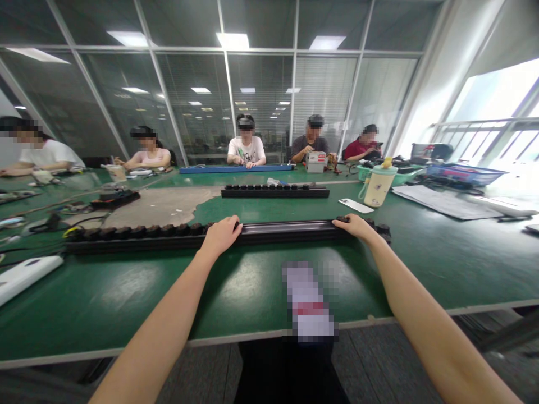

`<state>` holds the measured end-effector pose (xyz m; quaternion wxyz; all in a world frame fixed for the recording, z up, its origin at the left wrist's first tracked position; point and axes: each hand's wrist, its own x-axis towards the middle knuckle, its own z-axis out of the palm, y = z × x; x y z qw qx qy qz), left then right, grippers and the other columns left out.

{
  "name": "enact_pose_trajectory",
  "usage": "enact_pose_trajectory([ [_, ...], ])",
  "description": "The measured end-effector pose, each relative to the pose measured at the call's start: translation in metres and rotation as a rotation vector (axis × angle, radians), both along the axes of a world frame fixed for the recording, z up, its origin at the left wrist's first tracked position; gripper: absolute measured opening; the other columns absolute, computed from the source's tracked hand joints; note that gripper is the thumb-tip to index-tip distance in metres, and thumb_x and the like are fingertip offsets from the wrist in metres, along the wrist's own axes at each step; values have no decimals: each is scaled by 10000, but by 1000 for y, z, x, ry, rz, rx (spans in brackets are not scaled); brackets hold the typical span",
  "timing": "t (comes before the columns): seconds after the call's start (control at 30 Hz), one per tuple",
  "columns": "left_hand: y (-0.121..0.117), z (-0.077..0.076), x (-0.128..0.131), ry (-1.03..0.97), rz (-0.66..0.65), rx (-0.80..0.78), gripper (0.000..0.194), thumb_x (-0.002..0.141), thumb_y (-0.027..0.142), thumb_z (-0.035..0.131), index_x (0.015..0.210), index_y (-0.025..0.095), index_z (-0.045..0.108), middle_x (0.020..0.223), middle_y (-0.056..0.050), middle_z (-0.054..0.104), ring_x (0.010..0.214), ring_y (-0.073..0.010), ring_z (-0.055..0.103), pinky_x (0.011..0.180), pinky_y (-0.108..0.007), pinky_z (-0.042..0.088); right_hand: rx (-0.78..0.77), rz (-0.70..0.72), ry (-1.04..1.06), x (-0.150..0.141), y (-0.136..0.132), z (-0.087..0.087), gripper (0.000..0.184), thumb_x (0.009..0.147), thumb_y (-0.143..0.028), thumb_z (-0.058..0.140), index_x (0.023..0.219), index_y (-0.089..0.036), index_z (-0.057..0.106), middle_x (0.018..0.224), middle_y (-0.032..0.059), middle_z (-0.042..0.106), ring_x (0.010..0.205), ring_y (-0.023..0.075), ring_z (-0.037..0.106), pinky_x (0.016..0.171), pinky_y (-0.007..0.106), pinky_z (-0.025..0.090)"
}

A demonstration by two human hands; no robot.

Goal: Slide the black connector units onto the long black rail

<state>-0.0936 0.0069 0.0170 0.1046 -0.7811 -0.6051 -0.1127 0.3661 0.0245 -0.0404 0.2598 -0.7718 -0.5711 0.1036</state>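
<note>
A long black rail [290,228] lies across the table in front of me, with a row of several dark, knob-like blocks [138,232] along its left part. My left hand [221,234] is closed at the right end of that row, its fingers around a dark block on the rail. Toward the rail's right end, my right hand [357,227] pinches another dark block [342,219]. More such blocks sit beyond it, partly behind the hand. Between my hands the rail's shiny top is bare. My palms hide the lower parts of the held blocks.
Behind lies a shorter black rail [275,192] with similar blocks. A phone [356,206] and a cream cup [379,185] stand right of it. A blurred phone-like item [309,300] lies at the near table edge, a white power strip [29,275] at left. Several people sit opposite.
</note>
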Motion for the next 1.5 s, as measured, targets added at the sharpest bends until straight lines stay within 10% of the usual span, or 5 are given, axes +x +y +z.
enact_pose_trajectory([
  [1.5, 1, -1, -2, 4, 3, 7, 281, 1114, 386, 415, 1237, 232, 616, 1319, -82, 748, 1135, -316, 745, 889, -405, 568, 90, 33, 147, 8, 0, -7, 454, 943, -453, 709, 1184, -73, 766, 1131, 203, 784, 1129, 313, 711, 1026, 383, 503],
])
